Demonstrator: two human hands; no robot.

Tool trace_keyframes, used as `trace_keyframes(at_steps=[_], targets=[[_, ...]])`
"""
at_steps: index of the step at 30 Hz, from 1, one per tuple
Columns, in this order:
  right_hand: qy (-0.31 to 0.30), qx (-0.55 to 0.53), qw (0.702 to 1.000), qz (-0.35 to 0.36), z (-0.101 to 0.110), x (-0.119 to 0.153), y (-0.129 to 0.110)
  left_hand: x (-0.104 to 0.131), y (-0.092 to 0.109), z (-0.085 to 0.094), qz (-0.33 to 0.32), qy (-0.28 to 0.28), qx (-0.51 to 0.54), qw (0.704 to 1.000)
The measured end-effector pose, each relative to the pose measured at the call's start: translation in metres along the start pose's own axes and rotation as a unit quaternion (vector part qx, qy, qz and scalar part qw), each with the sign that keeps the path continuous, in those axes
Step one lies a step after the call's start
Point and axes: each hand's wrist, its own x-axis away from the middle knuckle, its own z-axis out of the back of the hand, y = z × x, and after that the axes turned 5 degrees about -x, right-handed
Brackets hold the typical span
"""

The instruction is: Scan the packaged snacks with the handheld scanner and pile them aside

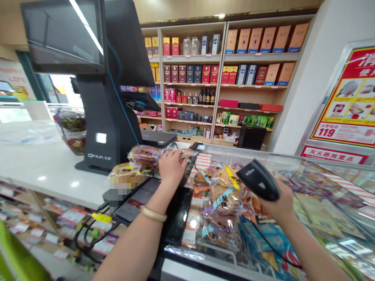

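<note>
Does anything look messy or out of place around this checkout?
Only the black cables: they hang in loose loops beside the white counter, which looks untidy. I see no spill or obvious damage.

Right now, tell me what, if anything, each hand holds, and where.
The right hand holds a black plastic barcode scanner by its handle, under the body. The left hand touches a clear plastic-wrapped package; whether it grips cannot be told.
</note>
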Motion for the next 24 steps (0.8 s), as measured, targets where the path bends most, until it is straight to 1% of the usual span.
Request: trace_keyframes(at_steps=[2,4,6,8,10,12,13,14,17,18,19,20,21,22,24], targets=[[0.000,0.002,1.000,0.010,-0.001,0.001,0.001,-0.001,0.001,0.002,0.020,0.017,0.064,0.998],[0.003,0.002,1.000,0.021,-0.002,0.002,0.001,-0.001,0.004,0.002,0.057,0.037,0.150,0.986],[0.006,0.001,1.000,0.029,-0.002,0.001,0.000,-0.002,0.008,0.001,0.097,0.050,0.259,0.960],[0.008,0.001,0.999,0.035,-0.001,0.000,-0.002,-0.002,0.014,-0.001,0.130,0.057,0.376,0.916],[0.009,0.003,0.999,0.034,-0.001,-0.001,-0.003,-0.002,0.020,-0.003,0.177,0.062,0.479,0.857],[0.010,0.005,1.000,0.027,0.000,-0.002,-0.004,-0.002,0.027,-0.003,0.250,0.044,0.568,0.783],[0.009,0.006,1.000,0.022,0.000,-0.002,-0.004,-0.002,0.030,-0.002,0.290,0.020,0.609,0.738],[0.009,0.006,1.000,0.020,0.000,-0.002,-0.003,-0.001,0.033,-0.002,0.328,-0.011,0.648,0.687],[0.007,0.011,1.000,0.018,-0.001,-0.001,-0.003,0.002,0.041,0.001,0.425,-0.116,0.731,0.521],[0.005,0.012,1.000,0.015,-0.001,-0.001,-0.003,0.004,0.044,0.001,0.452,-0.146,0.742,0.473],[0.003,0.014,1.000,0.012,-0.001,-0.001,-0.003,0.007,0.046,0.002,0.475,-0.175,0.745,0.434],[0.001,0.014,1.000,0.008,-0.001,-0.001,-0.004,0.009,0.049,0.002,0.490,-0.204,0.744,0.407],[0.000,0.014,1.000,0.006,-0.001,-0.001,-0.005,0.012,0.050,0.003,0.495,-0.230,0.741,0.390],[-0.001,0.012,1.000,0.008,-0.001,-0.002,-0.006,0.015,0.052,0.004,0.490,-0.254,0.741,0.383],[-0.001,0.005,1.000,0.015,-0.001,-0.004,-0.010,0.020,0.054,0.007,0.459,-0.297,0.744,0.383]])
